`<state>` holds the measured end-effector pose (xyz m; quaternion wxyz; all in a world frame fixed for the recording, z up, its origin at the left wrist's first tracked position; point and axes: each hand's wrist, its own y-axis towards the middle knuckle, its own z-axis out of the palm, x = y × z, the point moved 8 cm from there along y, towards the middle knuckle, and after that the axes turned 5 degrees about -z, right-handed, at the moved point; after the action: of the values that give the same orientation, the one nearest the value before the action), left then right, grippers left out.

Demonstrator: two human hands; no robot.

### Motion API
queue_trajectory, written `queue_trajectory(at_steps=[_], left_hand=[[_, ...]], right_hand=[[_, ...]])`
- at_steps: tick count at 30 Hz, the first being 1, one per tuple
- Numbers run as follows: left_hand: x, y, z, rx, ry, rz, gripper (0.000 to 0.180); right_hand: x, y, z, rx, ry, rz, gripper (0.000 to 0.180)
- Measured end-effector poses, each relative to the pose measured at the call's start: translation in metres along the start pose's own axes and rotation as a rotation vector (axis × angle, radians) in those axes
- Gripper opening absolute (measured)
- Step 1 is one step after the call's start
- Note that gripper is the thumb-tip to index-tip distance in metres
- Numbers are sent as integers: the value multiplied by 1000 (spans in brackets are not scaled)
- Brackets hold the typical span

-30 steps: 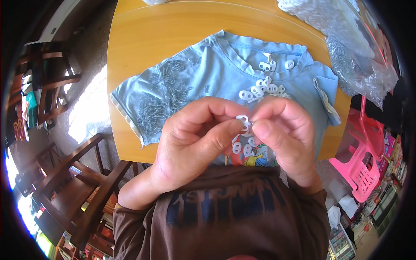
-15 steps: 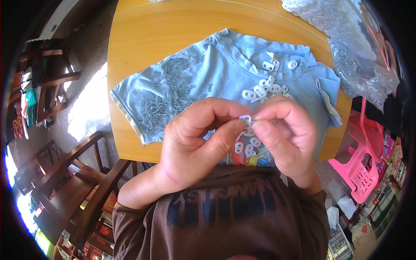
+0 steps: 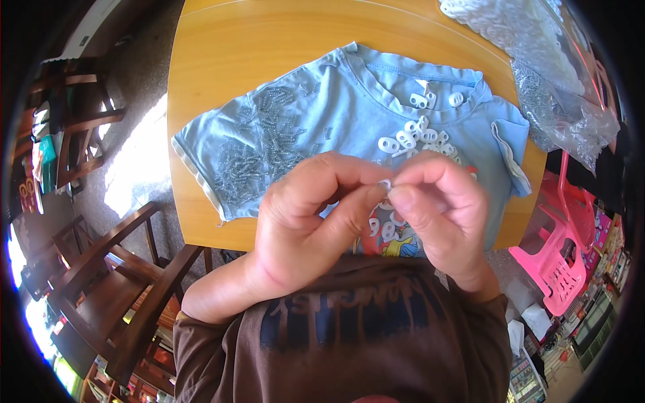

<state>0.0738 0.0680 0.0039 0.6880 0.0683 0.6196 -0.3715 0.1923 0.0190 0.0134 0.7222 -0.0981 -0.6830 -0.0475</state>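
Observation:
My left hand (image 3: 312, 215) is closed in a pinch on a small white plastic piece (image 3: 385, 183), mostly covered by the fingertips. Thumb and forefinger of my right hand (image 3: 449, 208) are pressed together against the same spot; whatever they hold is too small to make out. Below both hands a light blue T-shirt (image 3: 349, 127) lies spread out. Many small metal springs (image 3: 248, 161) are scattered over its left side. Loose white two-holed plastic pieces (image 3: 406, 140) lie on its chest, more near the collar, and several show below my fingers.
The shirt rests on a yellow wooden table (image 3: 242, 47). Clear plastic bags (image 3: 544, 74), holding white pieces and springs, lie at the far right. A pink plastic chair (image 3: 557, 269) stands off the right edge, a dark wooden armchair (image 3: 121, 282) at the left.
The white piece has tilted and sunk deeper between my fingertips, so less of it shows. Both hands stay in nearly the same place; the view has shifted slightly.

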Motion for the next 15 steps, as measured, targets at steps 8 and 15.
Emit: queue_trajectory(at_steps=[8, 15], left_hand=[[-1, 0, -1, 58, -59, 56, 12], [-1, -1, -1, 10, -67, 46, 12]], right_hand=[[3, 1, -1, 19, 12, -1, 8], [13, 3, 2, 17, -190, -189, 6]])
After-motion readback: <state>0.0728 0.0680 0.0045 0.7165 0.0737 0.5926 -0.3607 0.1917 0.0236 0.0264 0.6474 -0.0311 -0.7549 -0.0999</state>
